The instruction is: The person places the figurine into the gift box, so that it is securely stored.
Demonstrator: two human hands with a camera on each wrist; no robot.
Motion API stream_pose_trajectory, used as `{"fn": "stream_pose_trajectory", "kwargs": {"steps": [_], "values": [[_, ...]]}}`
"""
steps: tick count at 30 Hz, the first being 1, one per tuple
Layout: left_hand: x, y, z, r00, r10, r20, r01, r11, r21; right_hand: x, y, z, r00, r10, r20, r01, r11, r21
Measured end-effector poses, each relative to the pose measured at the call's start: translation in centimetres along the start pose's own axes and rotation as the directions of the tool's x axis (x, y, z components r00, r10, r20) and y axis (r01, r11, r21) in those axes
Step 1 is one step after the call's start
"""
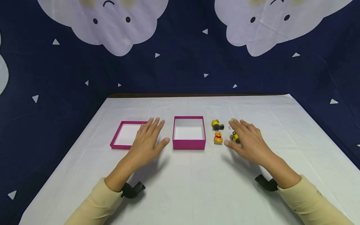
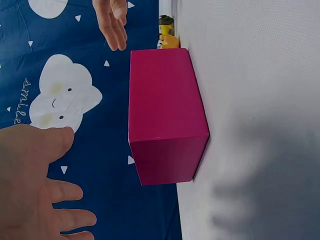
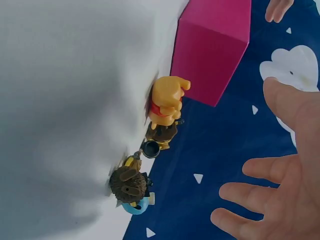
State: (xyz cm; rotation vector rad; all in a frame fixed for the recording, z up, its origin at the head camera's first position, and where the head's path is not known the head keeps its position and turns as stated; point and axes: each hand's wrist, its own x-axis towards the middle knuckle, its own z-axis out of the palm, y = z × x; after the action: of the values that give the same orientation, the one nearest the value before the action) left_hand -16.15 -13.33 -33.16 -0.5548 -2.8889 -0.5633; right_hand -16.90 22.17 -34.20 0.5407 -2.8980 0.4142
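Observation:
My left hand (image 1: 147, 144) hovers with spread, straight fingers over the right part of a shallow magenta lid (image 1: 116, 142). It holds nothing. Between the hands stands a magenta box (image 1: 189, 144), its top uncovered and its white inside bare. My right hand (image 1: 249, 143), also spread and holding nothing, hangs over small toy figures. A yellow bear figurine (image 1: 218, 138) in a red top is beside the box. Behind it lies a yellow-and-dark figurine (image 1: 216, 125). Another dark-and-yellow figurine (image 1: 235, 137) is partly covered by the right hand. In the right wrist view, a brown furry-headed figurine (image 3: 129, 184) partly hides something light blue (image 3: 137, 206).
A white cloth (image 1: 185, 187) covers the table. Dark blue fabric (image 1: 180, 68) with white clouds and triangles hangs behind and at the sides. Black wrist mounts (image 1: 132, 189) sit by both sleeves.

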Motion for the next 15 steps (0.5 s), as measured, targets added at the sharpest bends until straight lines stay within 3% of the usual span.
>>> {"fn": "stream_pose_trajectory", "kwargs": {"steps": [6, 15], "values": [[0.4, -0.2, 0.0, 1.0, 0.019, -0.018, -0.02, 0.998, -0.059, 0.8, 0.3, 0.2, 1.0, 0.01, 0.016, -0.011, 0.999, 0.036], [1.0, -0.6, 0.1, 1.0, 0.011, 0.003, -0.011, 0.993, -0.118, 1.8, 0.9, 0.7, 1.0, 0.004, 0.0, -0.004, 0.992, 0.127]]}}
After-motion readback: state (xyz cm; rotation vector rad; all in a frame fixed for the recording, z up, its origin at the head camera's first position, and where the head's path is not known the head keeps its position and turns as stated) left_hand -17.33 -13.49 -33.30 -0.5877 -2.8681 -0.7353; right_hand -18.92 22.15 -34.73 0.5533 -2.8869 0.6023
